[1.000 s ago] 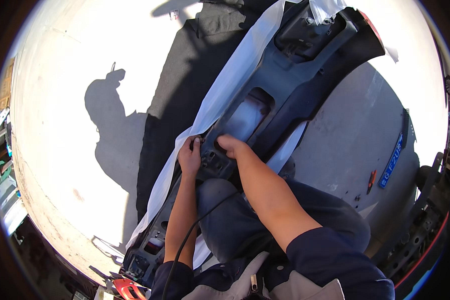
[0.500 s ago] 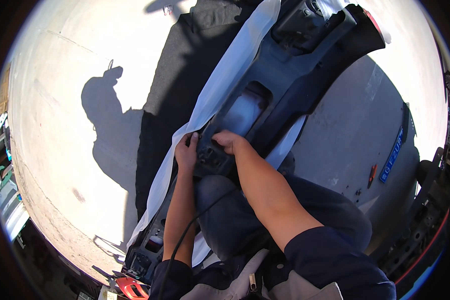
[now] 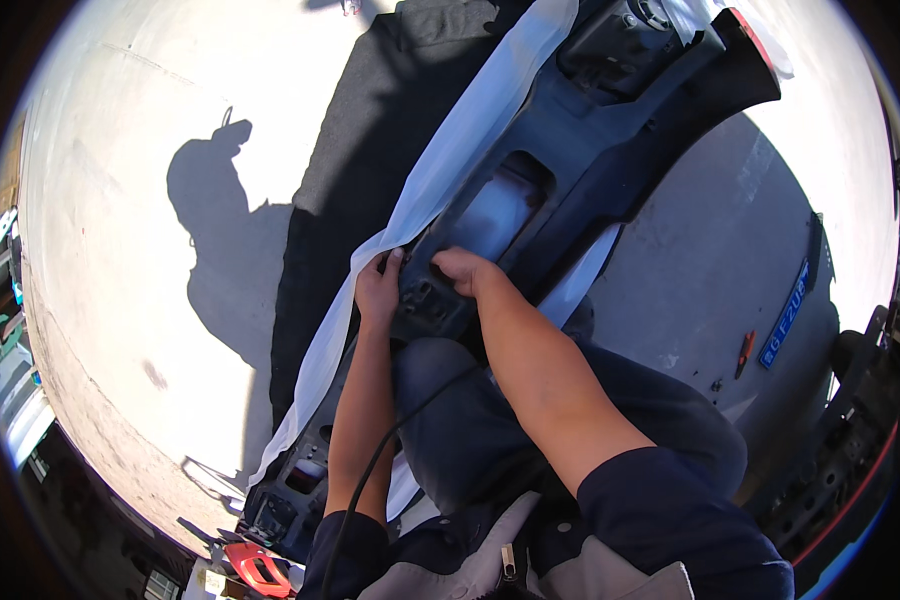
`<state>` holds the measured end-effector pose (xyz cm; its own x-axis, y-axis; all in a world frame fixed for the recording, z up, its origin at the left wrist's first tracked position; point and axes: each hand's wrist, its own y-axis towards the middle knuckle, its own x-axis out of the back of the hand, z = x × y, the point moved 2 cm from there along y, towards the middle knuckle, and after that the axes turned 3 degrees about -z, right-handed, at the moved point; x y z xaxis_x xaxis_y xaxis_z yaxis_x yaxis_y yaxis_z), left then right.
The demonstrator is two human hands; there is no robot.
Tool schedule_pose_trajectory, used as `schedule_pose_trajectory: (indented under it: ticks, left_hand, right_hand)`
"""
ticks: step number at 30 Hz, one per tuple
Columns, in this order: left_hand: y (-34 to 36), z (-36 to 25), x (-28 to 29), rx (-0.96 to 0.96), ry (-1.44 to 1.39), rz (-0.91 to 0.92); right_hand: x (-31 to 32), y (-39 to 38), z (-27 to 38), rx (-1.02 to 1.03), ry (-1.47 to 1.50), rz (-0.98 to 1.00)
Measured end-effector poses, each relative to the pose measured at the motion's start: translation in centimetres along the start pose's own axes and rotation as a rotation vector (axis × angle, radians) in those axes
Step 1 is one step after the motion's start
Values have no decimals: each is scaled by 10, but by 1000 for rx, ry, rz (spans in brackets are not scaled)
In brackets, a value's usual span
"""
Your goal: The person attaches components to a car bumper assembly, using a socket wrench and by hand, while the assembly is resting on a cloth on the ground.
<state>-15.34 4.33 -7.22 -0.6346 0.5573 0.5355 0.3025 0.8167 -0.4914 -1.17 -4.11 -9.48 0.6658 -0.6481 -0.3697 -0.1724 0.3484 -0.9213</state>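
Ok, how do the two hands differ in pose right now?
The left hand is at the dark car part's left edge, by the white sheet; the right hand is at the lower end of its large opening.
The left hand's thumb points up, while the right hand tips leftward, fingertips hidden.
Both are bare.

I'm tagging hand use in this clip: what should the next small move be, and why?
Perhaps feel gently with the right hand, the left hand bracing the dark panel: the left sits at its edge beside the white sheet, while the right's fingertips are hidden near the large opening.
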Motion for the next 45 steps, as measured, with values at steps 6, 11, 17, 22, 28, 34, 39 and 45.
schedule_pose_trajectory:
  ticks: [6,11,17,22,28,34,39,45]
  left_hand:
    - [0,-7,1,15,18,18]
    - [-2,-14,4,34,12,49]
    - [-5,-11,6,-14,-53,43]
    - [-4,-5,6,32,-14,-14]
    - [-7,-15,5,40,4,-36]
    - [-7,-18,6,45,1,-21]
    - [-6,-7,4,-28,24,-57]
    - [-4,-7,2,-12,-34,-27]
  right_hand:
    - [2,13,-9,55,26,53]
    - [9,26,-13,43,34,85]
    - [7,15,-10,-45,74,110]
    - [-5,10,-10,27,-28,90]
    - [-4,5,-3,-57,79,95]
    - [-2,10,-9,13,27,70]
    - [-9,6,-5,-16,-1,100]
    - [0,5,-5,-5,41,101]
